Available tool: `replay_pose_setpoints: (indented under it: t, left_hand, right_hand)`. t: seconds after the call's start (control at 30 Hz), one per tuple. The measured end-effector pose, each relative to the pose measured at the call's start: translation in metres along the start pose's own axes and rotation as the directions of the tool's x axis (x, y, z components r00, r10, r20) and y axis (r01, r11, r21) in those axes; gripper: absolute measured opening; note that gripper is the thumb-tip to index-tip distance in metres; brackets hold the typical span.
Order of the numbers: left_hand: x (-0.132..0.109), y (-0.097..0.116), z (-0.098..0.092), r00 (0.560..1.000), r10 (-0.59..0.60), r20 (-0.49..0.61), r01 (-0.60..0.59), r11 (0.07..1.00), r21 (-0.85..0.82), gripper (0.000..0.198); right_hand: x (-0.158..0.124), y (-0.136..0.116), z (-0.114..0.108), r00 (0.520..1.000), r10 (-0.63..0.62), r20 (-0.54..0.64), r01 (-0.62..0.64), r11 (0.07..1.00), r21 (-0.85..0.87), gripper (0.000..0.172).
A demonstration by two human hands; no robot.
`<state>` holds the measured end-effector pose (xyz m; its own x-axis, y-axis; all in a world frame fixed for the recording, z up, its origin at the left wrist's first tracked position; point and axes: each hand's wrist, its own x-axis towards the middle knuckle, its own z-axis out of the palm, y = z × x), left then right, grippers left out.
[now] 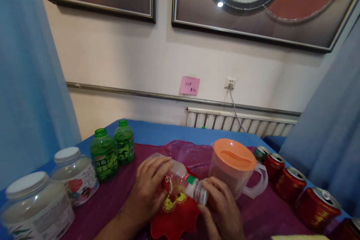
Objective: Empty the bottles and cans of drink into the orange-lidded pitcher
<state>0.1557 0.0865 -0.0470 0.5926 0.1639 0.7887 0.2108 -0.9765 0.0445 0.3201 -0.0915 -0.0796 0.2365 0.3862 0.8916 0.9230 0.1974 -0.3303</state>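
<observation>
In the head view, my left hand (149, 183) is wrapped around the body of a clear plastic bottle (178, 174) with a red and green label. The bottle is tipped on its side, its neck pointing right and slightly down. The fingers and thumb of my right hand (222, 204) close around the pale neck end; whether a separate cap sits there is hard to tell. Beneath the bottle lies a red scalloped dish (174, 221) with a gold pattern, partly covered by my hands. A clear pitcher (225, 178) with an orange lid stands just beyond my right hand.
Two white-lidded jars (36, 210) and two green bottles (104, 157) line the left side. Several drink cans (289, 183) stand along the right edge. A purple cover (261, 210) lies over the blue table (157, 131). Behind are a radiator (222, 120) and a plugged-in cord (234, 108).
</observation>
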Motion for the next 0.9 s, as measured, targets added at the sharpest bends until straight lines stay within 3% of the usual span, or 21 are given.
replay_pose_setpoints:
  t: [0.3, 0.47, 0.6, 0.77, 0.9]
  left_hand:
    - [0.001, -0.004, 0.001, 1.0, 0.01, -0.017, -0.01, 1.0, 0.029, 0.057]
    - [0.001, -0.001, 0.0, 1.0, 0.01, -0.009, -0.01, 1.0, 0.024, 0.057]
    - [0.0, -0.002, 0.001, 1.0, 0.017, 0.001, -0.017, 1.0, 0.017, 0.058]
    - [0.001, -0.006, 0.002, 0.998, -0.065, 0.002, 0.065, 0.998, -0.014, 0.054]
    - [0.001, -0.008, 0.004, 0.969, -0.245, -0.028, 0.238, 0.96, -0.15, 0.056]
  right_hand:
    - [0.001, 0.002, 0.002, 1.0, -0.002, -0.005, 0.002, 1.0, -0.003, 0.039]
    - [-0.001, 0.003, 0.002, 0.999, 0.048, -0.012, -0.048, 0.999, -0.014, 0.05]
    - [-0.003, 0.002, 0.0, 0.996, 0.081, -0.023, -0.082, 0.996, -0.03, 0.041]
    - [-0.001, -0.001, -0.007, 0.995, 0.058, -0.086, -0.058, 0.998, 0.003, 0.04]
    - [0.002, -0.003, -0.013, 0.989, 0.034, -0.141, -0.026, 0.998, 0.054, 0.043]
